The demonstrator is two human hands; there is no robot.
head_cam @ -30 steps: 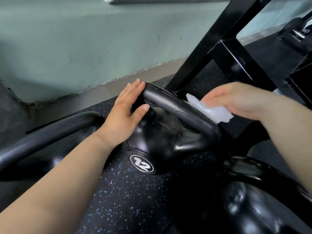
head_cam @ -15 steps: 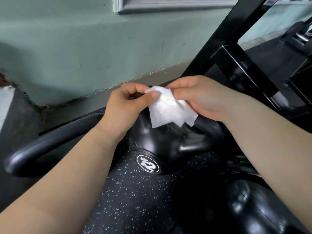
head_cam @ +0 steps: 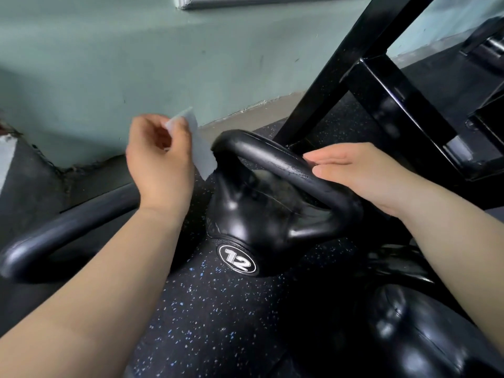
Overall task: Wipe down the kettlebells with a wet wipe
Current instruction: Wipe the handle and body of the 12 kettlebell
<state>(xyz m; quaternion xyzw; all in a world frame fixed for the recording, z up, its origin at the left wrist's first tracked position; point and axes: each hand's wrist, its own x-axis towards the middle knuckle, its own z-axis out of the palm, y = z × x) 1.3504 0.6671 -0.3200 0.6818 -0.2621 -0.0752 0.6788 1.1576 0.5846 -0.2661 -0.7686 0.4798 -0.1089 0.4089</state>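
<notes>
A black kettlebell (head_cam: 253,222) marked 12 stands in the middle of the head view, its thick handle arching toward the upper right. My left hand (head_cam: 159,159) is left of the handle and pinches a white wet wipe (head_cam: 197,144) that hangs down beside the handle's left end. My right hand (head_cam: 362,170) lies flat on the right part of the handle with its fingers together, holding nothing. A second kettlebell (head_cam: 409,331) shows at the lower right, and the grey handle of a third kettlebell (head_cam: 68,230) runs under my left forearm.
A black steel rack frame (head_cam: 381,85) rises just behind the kettlebell on the right. A pale green wall (head_cam: 136,58) with a concrete base strip closes the far side. The floor is black speckled rubber matting (head_cam: 218,323).
The wipe has passed from both hands into my left hand alone, which moved left and up. My right hand let go of the wipe and dropped onto the kettlebell handle.
</notes>
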